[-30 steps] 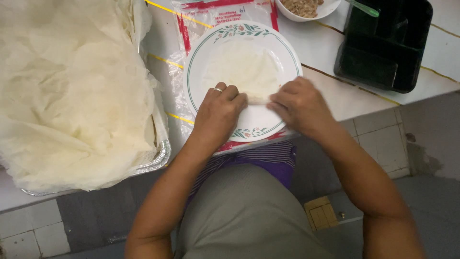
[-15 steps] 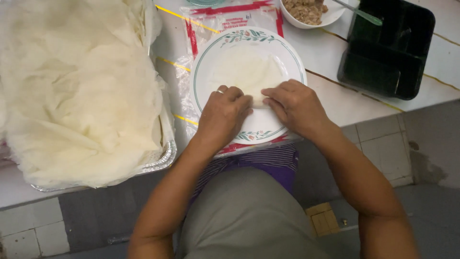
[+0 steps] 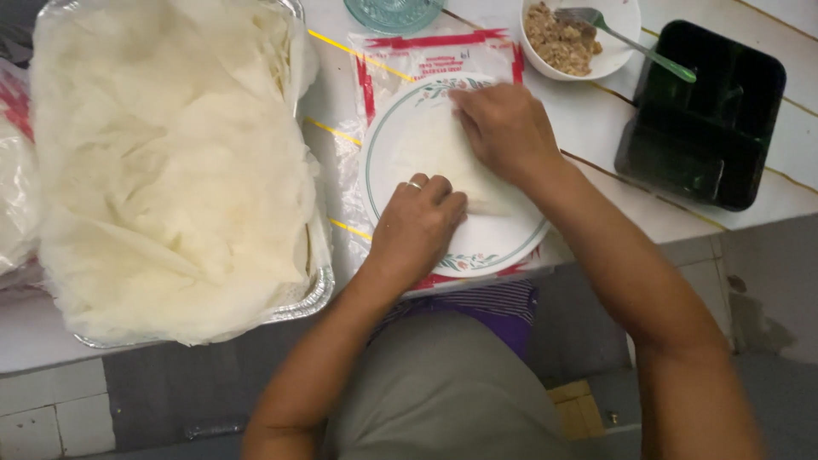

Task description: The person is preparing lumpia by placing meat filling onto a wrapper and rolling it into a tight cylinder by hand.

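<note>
A thin pale wrapper sheet [image 3: 430, 149] lies on a white plate [image 3: 477, 247] with a green patterned rim. My left hand [image 3: 417, 226], with a ring on one finger, presses down on the near part of the wrapper with curled fingers. My right hand [image 3: 503, 128] lies flat over the far right part of the wrapper, fingers pointing left. The fold under both hands is hidden. The plate rests on a clear plastic bag [image 3: 409, 55] with red edges.
A foil tray [image 3: 302, 302] heaped with pale wrapper sheets [image 3: 170, 162] fills the left. Behind the plate stand a white bowl [image 3: 626, 21] of brown filling with a green-handled spoon [image 3: 639, 43], a glass [image 3: 388, 13], and a black container [image 3: 707, 119] at right.
My right hand has moved from the plate's near edge up over the far part of the wrapper. My left hand stays pressed on the near part. The view has shifted.
</note>
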